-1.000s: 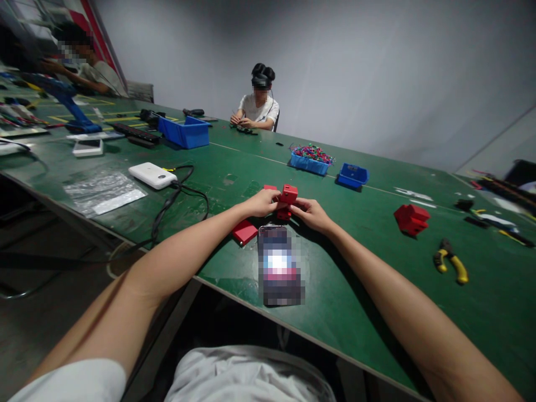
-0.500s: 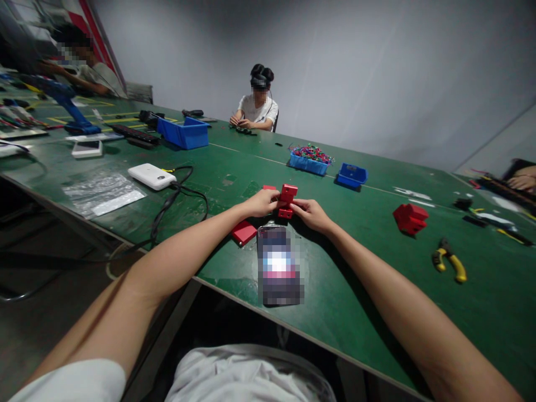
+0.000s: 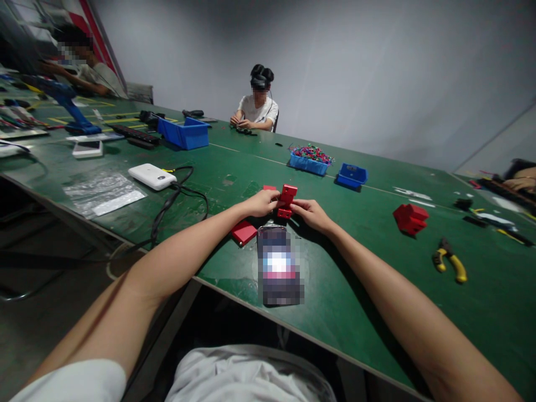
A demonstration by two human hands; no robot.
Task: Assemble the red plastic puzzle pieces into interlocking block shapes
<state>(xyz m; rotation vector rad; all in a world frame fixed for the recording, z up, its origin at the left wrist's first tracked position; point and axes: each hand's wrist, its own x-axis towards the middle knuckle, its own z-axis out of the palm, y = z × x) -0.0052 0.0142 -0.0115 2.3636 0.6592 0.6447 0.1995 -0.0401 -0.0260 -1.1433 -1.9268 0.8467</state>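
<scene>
Head view: one red notched piece [image 3: 288, 193], just beyond phone [image 3: 280, 268]; left hand [image 3: 263, 202] and right hand [image 3: 311, 214], each grip pinching it. Step, apparently: two-handed positioning; next move likely calls for steady, even hold.

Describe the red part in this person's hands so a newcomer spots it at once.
On the green table, find the phone lying near the front edge. Just beyond it, the left hand and right hand meet at the red part. The red block left of the phone and the red piece near the pliers lie on the table; only this one is held between both hands.
</scene>
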